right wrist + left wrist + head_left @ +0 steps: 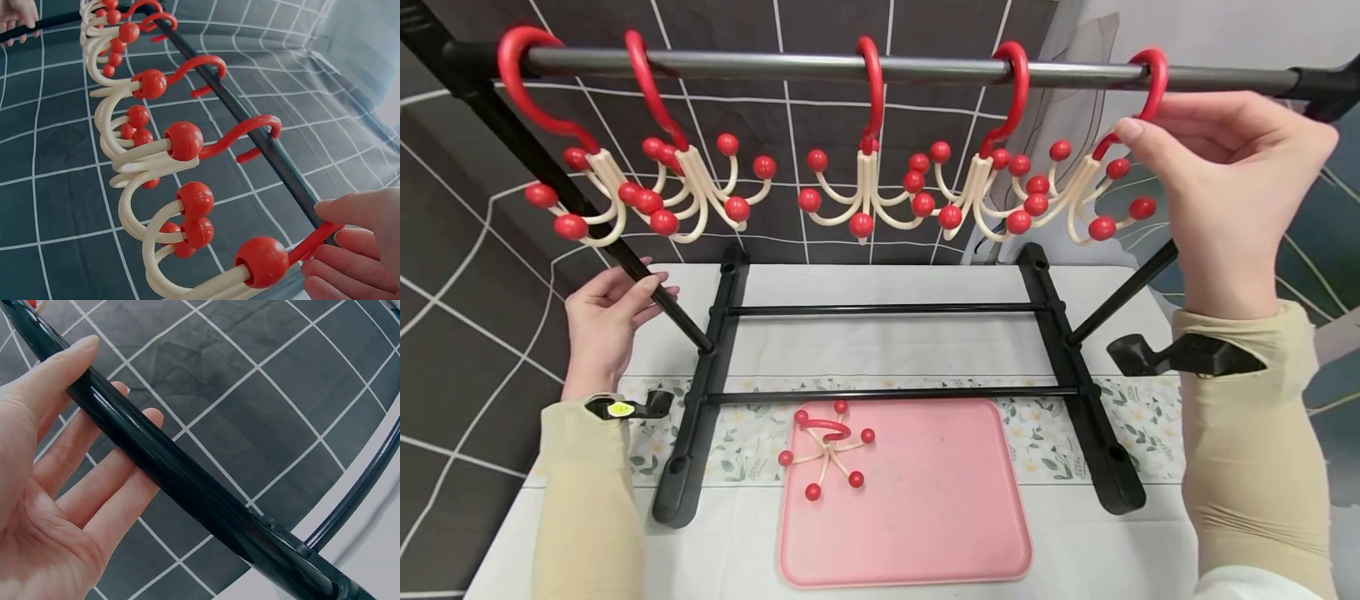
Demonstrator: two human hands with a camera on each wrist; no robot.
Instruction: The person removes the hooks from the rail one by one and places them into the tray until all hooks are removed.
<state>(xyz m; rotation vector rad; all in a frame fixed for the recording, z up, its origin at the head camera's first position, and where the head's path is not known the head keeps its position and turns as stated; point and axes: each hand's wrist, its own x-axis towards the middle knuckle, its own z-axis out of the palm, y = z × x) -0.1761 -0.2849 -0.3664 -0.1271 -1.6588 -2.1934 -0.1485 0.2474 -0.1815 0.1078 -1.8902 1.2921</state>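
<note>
My left hand point(606, 317) holds the black left post point(175, 475) of a garment rack, thumb in front and fingers behind it. Up at the right end of the top bar point(940, 67), my right hand point(1232, 175) pinches the red hook point(315, 240) of a claw-shaped hanger point(1078, 196) between thumb and fingers. That hook loops over the bar. Its cream prongs, tipped with red balls, hang below. Several matching hangers point(867, 187) hang along the bar to the left, the leftmost one point(602, 179) near the left post.
Below the bar, a pink tray point(940, 500) lies on the white table, with another red-and-cream hanger point(827, 448) at its upper left. Black base feet point(1082, 417) and two crossbars point(887, 309) stand behind and beside it. Dark grid-patterned cloth point(820, 117) forms the backdrop.
</note>
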